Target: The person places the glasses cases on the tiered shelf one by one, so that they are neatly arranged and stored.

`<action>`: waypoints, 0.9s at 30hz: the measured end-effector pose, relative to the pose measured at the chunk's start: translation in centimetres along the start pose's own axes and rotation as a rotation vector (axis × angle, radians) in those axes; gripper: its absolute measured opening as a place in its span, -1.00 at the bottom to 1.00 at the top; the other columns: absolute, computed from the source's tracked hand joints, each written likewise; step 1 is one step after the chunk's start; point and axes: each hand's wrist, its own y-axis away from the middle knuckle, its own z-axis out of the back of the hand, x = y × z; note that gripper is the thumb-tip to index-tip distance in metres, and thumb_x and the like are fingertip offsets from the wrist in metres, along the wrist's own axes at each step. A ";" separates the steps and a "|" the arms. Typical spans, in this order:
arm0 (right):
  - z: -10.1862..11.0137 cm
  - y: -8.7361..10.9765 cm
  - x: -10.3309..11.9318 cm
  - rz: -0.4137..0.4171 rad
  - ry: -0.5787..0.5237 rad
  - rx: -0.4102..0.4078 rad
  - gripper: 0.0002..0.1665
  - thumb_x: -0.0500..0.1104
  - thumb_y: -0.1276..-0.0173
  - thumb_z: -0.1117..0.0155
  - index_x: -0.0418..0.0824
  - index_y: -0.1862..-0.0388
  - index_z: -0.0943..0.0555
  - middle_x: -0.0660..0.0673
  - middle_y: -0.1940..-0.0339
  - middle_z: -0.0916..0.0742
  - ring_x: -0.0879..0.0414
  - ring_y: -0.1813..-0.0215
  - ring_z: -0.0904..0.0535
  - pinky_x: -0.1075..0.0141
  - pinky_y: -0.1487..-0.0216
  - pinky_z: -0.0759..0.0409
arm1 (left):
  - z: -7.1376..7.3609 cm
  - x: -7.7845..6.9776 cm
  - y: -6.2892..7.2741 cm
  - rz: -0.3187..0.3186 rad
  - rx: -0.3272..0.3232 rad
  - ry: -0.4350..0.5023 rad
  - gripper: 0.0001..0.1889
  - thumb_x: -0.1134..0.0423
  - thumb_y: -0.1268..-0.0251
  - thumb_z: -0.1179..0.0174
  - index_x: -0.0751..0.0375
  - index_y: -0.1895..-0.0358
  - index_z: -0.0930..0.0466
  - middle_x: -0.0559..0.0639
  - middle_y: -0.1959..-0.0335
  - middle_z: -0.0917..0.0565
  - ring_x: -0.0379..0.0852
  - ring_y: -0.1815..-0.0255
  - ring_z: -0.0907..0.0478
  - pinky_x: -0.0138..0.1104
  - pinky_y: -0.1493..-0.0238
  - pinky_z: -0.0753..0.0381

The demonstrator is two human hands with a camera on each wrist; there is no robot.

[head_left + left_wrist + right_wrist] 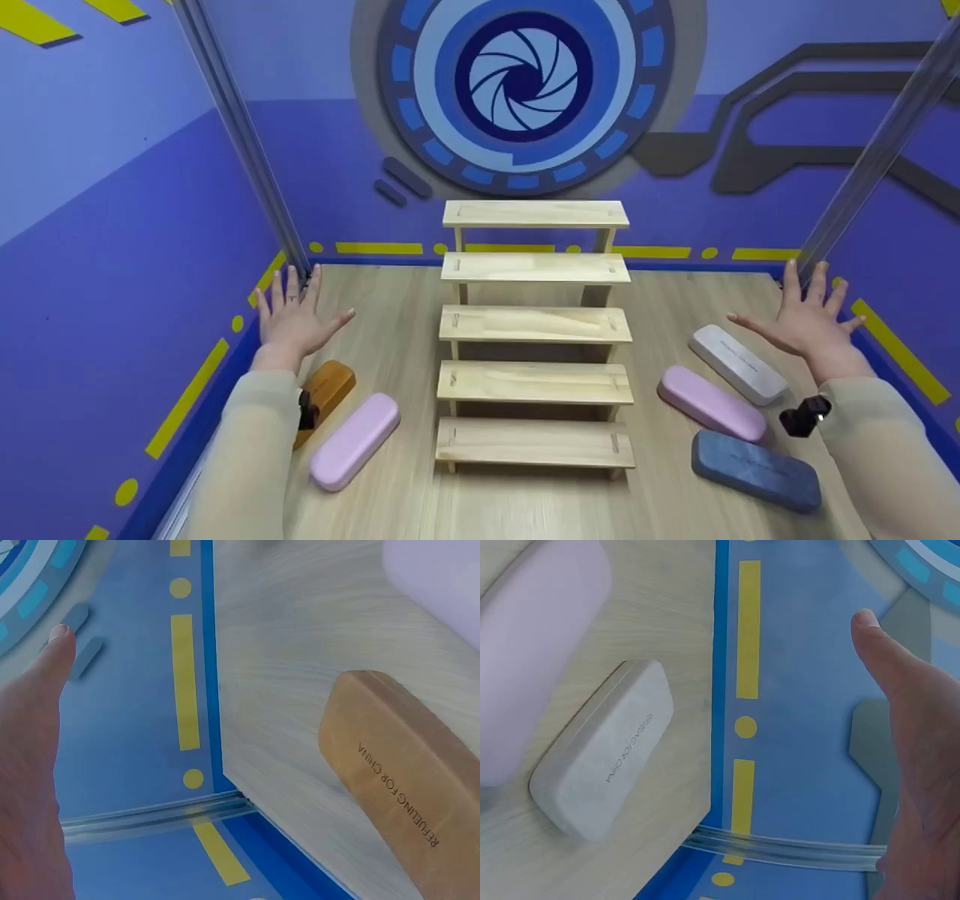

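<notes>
My left hand is raised with straight, spread fingers on the left side and holds nothing. Nearest to it on the tabletop lies a brown glasses case, partly hidden by the sleeve; a pink glasses case is beside it. On the right, my right hand is likewise spread and holds nothing. Close by lie a white glasses case, a second pink glasses case and a blue glasses case. Lettering shows on the brown case and the white case in the wrist views.
A stepped wooden rack with several shelves stands mid-table, with no cases on its shelves. Blue printed walls enclose the wooden tabletop at the back and both sides. Metal posts rise at the back corners.
</notes>
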 end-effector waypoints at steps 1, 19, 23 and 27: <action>-0.1 0.2 -0.2 -0.001 0.003 -0.002 0.62 0.65 -0.20 -0.16 -0.12 -0.60 0.66 -0.46 -0.50 0.64 -0.71 -0.43 0.72 -0.78 -0.08 0.44 | -0.2 -0.1 0.2 -0.003 -0.002 0.006 0.14 -0.63 -0.31 0.20 -0.05 -0.68 0.51 0.34 -0.67 0.47 0.39 -0.65 0.66 0.31 -0.48 0.76; -3.6 4.5 -4.4 -0.105 -0.086 -0.005 0.57 0.60 -0.28 -0.13 -0.21 -0.57 0.67 -0.49 -0.47 0.65 -0.74 -0.42 0.70 -0.79 -0.08 0.44 | -6.0 -4.0 4.1 -0.074 -0.020 0.138 0.09 -0.45 -0.39 -0.02 0.01 -0.70 0.35 0.29 -0.71 0.35 0.37 -0.69 0.52 0.32 -0.57 0.57; -4.6 5.6 -5.5 -0.153 -0.121 -0.008 0.55 0.60 -0.29 -0.11 -0.21 -0.57 0.67 -0.48 -0.48 0.64 -0.73 -0.44 0.68 -0.77 -0.13 0.42 | -7.3 -5.0 5.5 -0.086 0.004 0.225 0.07 -0.40 -0.42 -0.04 0.02 -0.70 0.38 0.27 -0.71 0.34 0.35 -0.70 0.50 0.30 -0.60 0.47; -5.5 6.8 -6.7 -0.167 -0.166 0.012 0.49 0.57 -0.34 -0.08 -0.19 -0.58 0.65 -0.48 -0.50 0.61 -0.75 -0.45 0.62 -0.77 -0.15 0.38 | -8.6 -6.2 7.2 -0.096 0.019 0.377 0.07 -0.34 -0.42 -0.11 0.00 -0.71 0.35 0.22 -0.72 0.27 0.33 -0.71 0.40 0.36 -0.59 0.20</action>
